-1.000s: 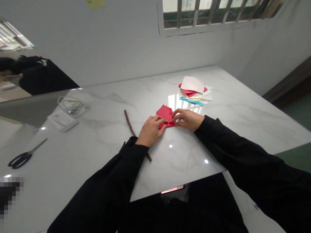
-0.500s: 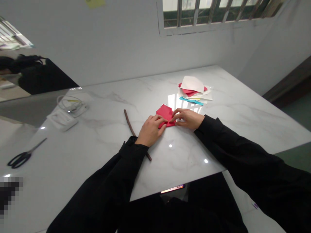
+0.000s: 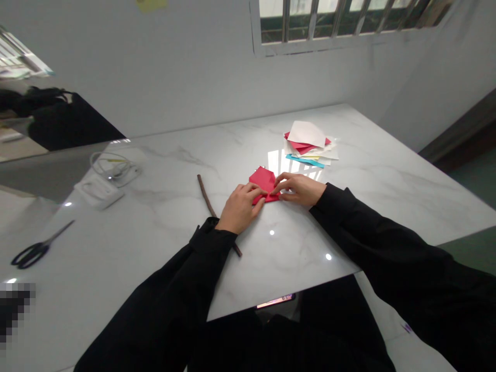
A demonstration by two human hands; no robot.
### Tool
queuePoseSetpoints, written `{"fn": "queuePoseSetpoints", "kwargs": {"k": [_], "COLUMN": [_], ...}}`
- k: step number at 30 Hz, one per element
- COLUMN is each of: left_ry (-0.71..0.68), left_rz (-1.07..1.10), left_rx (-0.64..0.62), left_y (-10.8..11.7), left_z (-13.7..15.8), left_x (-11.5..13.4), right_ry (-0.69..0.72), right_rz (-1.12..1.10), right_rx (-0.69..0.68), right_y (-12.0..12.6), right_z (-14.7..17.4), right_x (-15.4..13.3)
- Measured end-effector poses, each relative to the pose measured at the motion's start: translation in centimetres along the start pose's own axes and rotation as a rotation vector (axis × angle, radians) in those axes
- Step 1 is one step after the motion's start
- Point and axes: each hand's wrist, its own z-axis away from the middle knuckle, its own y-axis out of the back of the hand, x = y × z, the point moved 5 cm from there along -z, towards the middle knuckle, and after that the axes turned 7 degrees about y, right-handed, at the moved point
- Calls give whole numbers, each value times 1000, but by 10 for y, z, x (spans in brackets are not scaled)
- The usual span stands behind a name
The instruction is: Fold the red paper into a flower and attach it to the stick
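Observation:
A folded piece of red paper (image 3: 262,177) lies on the white marbled table, its near edge turned up in a fold. My left hand (image 3: 240,205) grips that fold from the left, thumb at the near side and fingers on top. From the right, my right hand (image 3: 297,189) pinches the same paper close to its right edge. The fingertips of both hands nearly meet at the middle of the fold. Under my left wrist passes a thin brown stick (image 3: 206,195), partly hidden by the sleeve.
Behind my right hand lies a stack of coloured paper (image 3: 308,135). Black-handled scissors (image 3: 36,252) rest at the far left, near a white box (image 3: 99,191) and a coiled white cable (image 3: 116,168). A phone (image 3: 276,301) shows below the table's front edge.

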Motion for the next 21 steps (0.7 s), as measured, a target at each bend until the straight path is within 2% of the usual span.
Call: {"fn": "queuePoseSetpoints", "kwargs": {"k": [21], "left_ry": [-9], "left_rz": [1], "left_rx": [9], "left_y": [-1], "left_z": [0], "left_x": [-1], "right_ry": [21], "right_rz": [0], "right_rx": [22], "right_y": [-1], "right_z": [1], "right_x": [2]}}
